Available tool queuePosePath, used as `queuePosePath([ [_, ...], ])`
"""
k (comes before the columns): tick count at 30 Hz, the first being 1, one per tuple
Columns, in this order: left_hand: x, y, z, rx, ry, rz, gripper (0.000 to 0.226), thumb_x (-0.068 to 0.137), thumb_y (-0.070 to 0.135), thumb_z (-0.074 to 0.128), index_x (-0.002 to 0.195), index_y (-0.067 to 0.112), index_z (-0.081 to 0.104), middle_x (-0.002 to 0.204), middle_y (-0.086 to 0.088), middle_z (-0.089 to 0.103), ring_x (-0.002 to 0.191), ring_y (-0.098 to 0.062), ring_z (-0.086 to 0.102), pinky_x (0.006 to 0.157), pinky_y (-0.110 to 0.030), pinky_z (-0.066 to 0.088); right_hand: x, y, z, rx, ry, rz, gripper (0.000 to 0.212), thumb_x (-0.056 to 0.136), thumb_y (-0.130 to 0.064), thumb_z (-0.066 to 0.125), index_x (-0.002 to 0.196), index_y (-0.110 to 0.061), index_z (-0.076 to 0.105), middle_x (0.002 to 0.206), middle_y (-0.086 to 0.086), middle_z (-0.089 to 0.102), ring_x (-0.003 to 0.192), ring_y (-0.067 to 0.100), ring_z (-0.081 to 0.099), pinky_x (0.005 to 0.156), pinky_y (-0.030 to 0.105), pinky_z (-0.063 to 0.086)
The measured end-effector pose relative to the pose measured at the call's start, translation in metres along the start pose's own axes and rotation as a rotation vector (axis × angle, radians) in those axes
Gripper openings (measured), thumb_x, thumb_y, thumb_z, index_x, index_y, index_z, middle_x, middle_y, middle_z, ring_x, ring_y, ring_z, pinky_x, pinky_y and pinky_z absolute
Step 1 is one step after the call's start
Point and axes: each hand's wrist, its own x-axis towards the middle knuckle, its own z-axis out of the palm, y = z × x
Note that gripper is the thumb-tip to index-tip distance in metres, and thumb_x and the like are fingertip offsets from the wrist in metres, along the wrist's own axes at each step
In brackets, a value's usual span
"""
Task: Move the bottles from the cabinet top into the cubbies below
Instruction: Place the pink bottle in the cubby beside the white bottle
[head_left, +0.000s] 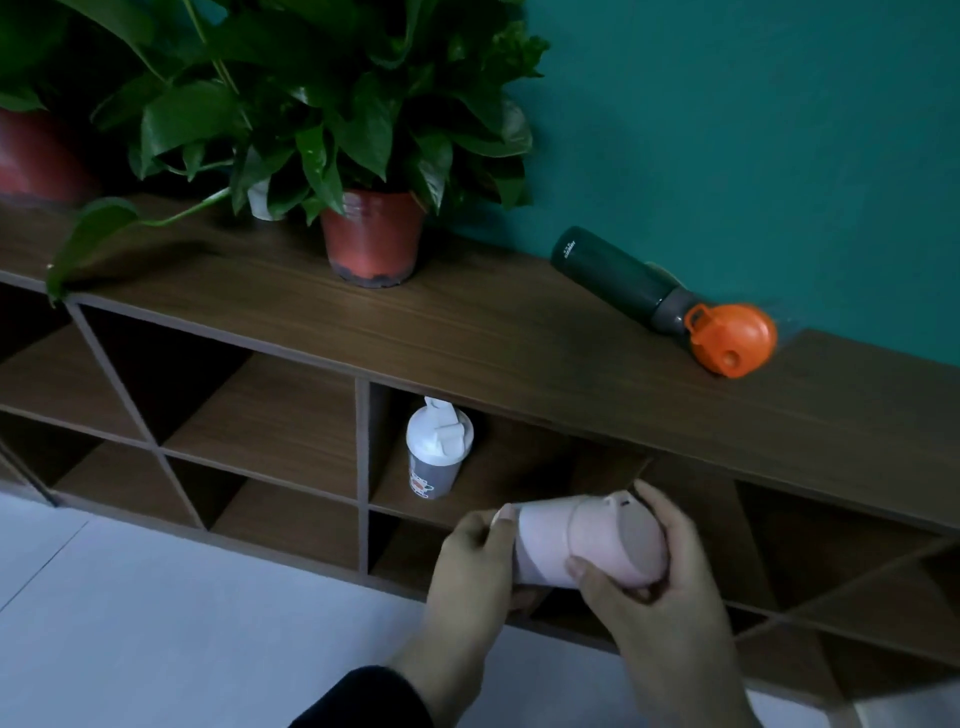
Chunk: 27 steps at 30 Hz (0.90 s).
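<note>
A: So, grip first. Both hands on the pink bottle (587, 543), held sideways. Left hand (475, 558) wraps the base end, right hand (660, 561) cups the lid end, thumb across the front.

B: Where's it sitting?

A: In the air, just in front of the cubby (519, 467) row, below the cabinet top (519, 332). Not inside anything yet.

B: Step?

A: Looks like mid-placement, second bottle. White-lid bottle (436, 452) already stands upright in the upper cubby behind the hands. Dark bottle (623, 280) with orange cap lies on its side on top, near the wall, untouched.

B: Next move?

A: My guess: turn the pink one upright or slide it in end first, beside the white-lid one or in the cubby below. Needs to clear the shelf edge.

B: Anything unclear?

A: Hands blurred. Pink base hidden by the left palm. Cubby under the hands is dark, contents can't tell. Plant (371, 236) covers something white behind it.
</note>
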Motion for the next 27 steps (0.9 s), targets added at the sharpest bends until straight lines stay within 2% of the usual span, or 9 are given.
queuePosePath([
  [4,0.034,-0.017,0.0,0.017,-0.006,-0.067,0.027,0.104,0.025,0.053,0.121,0.01,0.068,0.111,-0.01,0.07,0.102,-0.026,0.067,0.086,-0.047,0.062,0.021,0.039,0.029,0.04,0.045,0.115,0.068,0.074,-0.015,0.087,0.13,-0.035,0.052,0.122,-0.015,0.059,0.111,0.009,0.06,0.071,0.01,0.048],
  [6,0.048,-0.015,0.0,0.074,-0.03,-0.076,0.035,0.105,0.025,0.051,0.137,0.014,0.058,0.128,-0.011,0.064,0.113,-0.027,0.062,0.097,-0.047,0.057,0.037,0.054,0.045,0.033,0.068,0.127,0.065,0.076,-0.017,0.086,0.127,-0.036,0.05,0.113,-0.025,0.055,0.103,0.005,0.061,0.073,0.01,0.05],
  [8,0.063,-0.012,0.004,0.219,-0.059,-0.063,0.05,0.105,0.025,0.05,0.153,0.014,0.042,0.145,-0.011,0.055,0.128,-0.029,0.055,0.106,-0.036,0.046,0.055,0.07,0.061,-0.011,0.076,0.125,0.067,0.076,-0.017,0.087,0.131,-0.031,0.052,0.112,-0.024,0.055,0.109,0.008,0.059,0.09,0.024,0.054],
  [11,0.073,-0.008,0.011,0.29,-0.134,-0.028,0.046,0.103,0.009,0.05,0.149,0.008,0.048,0.135,-0.012,0.063,0.115,-0.023,0.064,0.083,-0.016,0.046,0.078,0.095,0.08,-0.075,0.052,0.119,0.076,0.074,-0.016,0.089,0.139,-0.02,0.051,0.122,-0.013,0.057,0.116,0.01,0.055,0.099,0.036,0.053],
  [14,0.083,-0.012,0.016,0.283,-0.213,0.006,0.042,0.098,0.003,0.044,0.132,0.015,0.065,0.109,-0.004,0.077,0.092,-0.014,0.072,0.06,-0.01,0.052,0.097,0.105,0.09,-0.05,0.051,0.147,0.074,0.074,-0.013,0.087,0.14,-0.016,0.051,0.125,-0.003,0.059,0.114,0.015,0.059,0.076,0.009,0.052],
  [16,0.092,-0.014,0.016,0.271,-0.231,0.008,0.044,0.097,0.002,0.043,0.131,0.019,0.066,0.113,-0.005,0.077,0.099,-0.017,0.073,0.062,-0.012,0.052,0.107,0.11,0.096,-0.059,0.05,0.159,0.071,0.076,-0.014,0.085,0.139,-0.016,0.052,0.126,0.0,0.059,0.109,0.013,0.058,0.066,0.003,0.047],
  [19,0.107,-0.015,0.016,0.245,-0.214,-0.001,0.045,0.096,-0.002,0.043,0.132,0.012,0.065,0.103,-0.004,0.075,0.086,-0.013,0.07,0.063,-0.014,0.054,0.119,0.121,0.104,-0.081,0.04,0.159,0.07,0.075,-0.018,0.086,0.136,-0.017,0.053,0.123,-0.001,0.062,0.108,0.014,0.061,0.074,0.006,0.048],
  [23,0.118,-0.014,0.015,0.18,-0.215,-0.015,0.048,0.09,0.0,0.046,0.131,0.015,0.067,0.106,-0.005,0.076,0.098,-0.021,0.071,0.095,-0.04,0.058,0.134,0.127,0.114,-0.068,0.039,0.186,0.065,0.071,-0.021,0.087,0.128,-0.024,0.055,0.116,-0.003,0.065,0.108,0.017,0.065,0.092,0.04,0.057],
  [27,0.13,-0.016,0.017,0.147,-0.193,-0.003,0.05,0.09,-0.005,0.044,0.129,0.016,0.068,0.113,-0.005,0.077,0.106,-0.021,0.071,0.092,-0.034,0.057,0.147,0.131,0.126,-0.05,0.025,0.186,0.068,0.061,-0.032,0.082,0.124,-0.029,0.056,0.117,-0.003,0.068,0.108,0.018,0.066,0.092,0.047,0.058],
])
